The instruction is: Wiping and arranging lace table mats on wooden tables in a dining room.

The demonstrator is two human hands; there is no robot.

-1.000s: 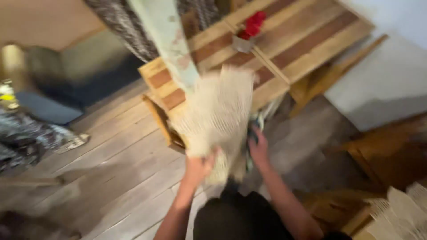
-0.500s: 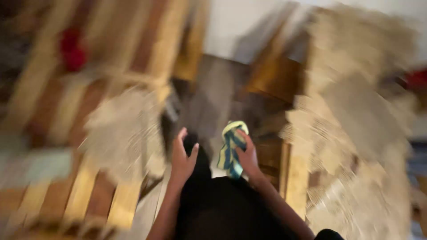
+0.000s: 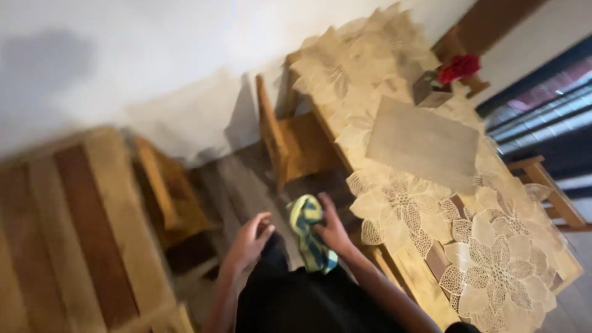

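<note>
**Cloth in right hand beside lace-covered table**

Wood-plank flooring, pale plaster wall behind. Long wooden table (image 3: 425,290) at right, draped in a cream lace tablecloth (image 3: 493,246) with large flower cut-outs; rectangular grey mat (image 3: 422,145) lying on it, small box with red flowers (image 3: 445,77) further along. Wooden chair (image 3: 296,145) pushed against the table's near edge. Second slatted wooden table (image 3: 80,228) at left, with another chair (image 3: 169,197) tucked beside it. View blurred throughout.

Right hand (image 3: 333,229) closed on a green, yellow and blue striped cloth (image 3: 310,234), gripped at the upper part, remainder hanging loose in front of the dark-clothed body, just off the table's corner. Left hand (image 3: 250,237) empty, fingers slightly spread, held apart from the cloth and touching nothing visible.

Handling, by judgement: cloth soft, limp and light, no stiffness, folds under own weight; not fragile, not slippery. Bunching in the fist the securest hold; a corner pinch would leave most of it dangling. Lace tablecloth likely to snag or drag at the open cut-outs.
</note>
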